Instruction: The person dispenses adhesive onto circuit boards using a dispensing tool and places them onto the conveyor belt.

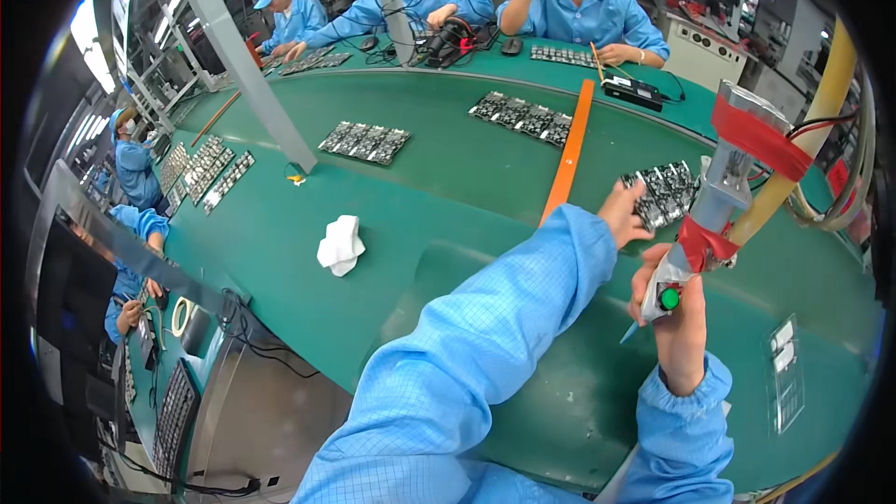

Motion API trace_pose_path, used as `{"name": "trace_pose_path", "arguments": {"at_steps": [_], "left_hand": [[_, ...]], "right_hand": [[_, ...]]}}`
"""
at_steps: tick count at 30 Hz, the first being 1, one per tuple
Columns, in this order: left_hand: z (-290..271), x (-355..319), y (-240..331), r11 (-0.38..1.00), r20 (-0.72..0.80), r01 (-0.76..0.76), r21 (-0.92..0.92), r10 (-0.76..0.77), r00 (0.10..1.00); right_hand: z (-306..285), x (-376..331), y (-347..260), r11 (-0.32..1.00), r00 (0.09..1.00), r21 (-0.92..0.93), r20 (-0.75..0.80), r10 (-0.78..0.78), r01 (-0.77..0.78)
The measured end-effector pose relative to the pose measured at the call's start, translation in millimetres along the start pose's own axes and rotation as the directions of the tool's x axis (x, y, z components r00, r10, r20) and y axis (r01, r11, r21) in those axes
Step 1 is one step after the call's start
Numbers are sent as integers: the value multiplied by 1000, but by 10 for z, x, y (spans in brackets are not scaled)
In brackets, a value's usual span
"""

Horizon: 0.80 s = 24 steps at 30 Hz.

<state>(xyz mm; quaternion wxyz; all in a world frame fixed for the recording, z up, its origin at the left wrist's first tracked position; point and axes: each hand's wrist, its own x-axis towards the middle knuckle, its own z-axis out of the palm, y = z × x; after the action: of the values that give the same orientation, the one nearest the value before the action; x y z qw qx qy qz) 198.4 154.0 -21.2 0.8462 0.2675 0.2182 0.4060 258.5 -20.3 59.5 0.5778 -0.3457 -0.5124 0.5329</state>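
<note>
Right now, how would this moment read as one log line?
left hand: at circuit-board panel's edge; right hand: gripping red-taped tool; nearby: orange strip, white wad

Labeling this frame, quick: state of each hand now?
Left hand: fingers at the circuit-board panel's edge; whether gripping, can't tell.
Right hand: closed, holding the red-taped tool.

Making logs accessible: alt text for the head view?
Left hand touches a circuit-board panel over a green worktop; right hand grips a red-taped device with a green button. Beyond are an orange strip, more panels and co-workers in blue.
</note>
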Motion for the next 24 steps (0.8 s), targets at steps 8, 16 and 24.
{"name": "trace_pose_path", "arguments": {"at_steps": [8, 16, 24], "left_hand": [[-172, 21, 428, 591, 131, -62, 805, -75, 989], [-1394, 132, 1943, -599, 225, 181, 780, 539, 812], [-1337, 743, 1593, -888, 191, 129, 442, 234, 953]], "right_hand": [[-229, 68, -4, 998, 999, -64, -41, -5, 2], [-313, 184, 5, 994, 998, -103, -69, 16, -23], [-334, 137, -13, 986, 990, -161, -142, 19, -42]]}}
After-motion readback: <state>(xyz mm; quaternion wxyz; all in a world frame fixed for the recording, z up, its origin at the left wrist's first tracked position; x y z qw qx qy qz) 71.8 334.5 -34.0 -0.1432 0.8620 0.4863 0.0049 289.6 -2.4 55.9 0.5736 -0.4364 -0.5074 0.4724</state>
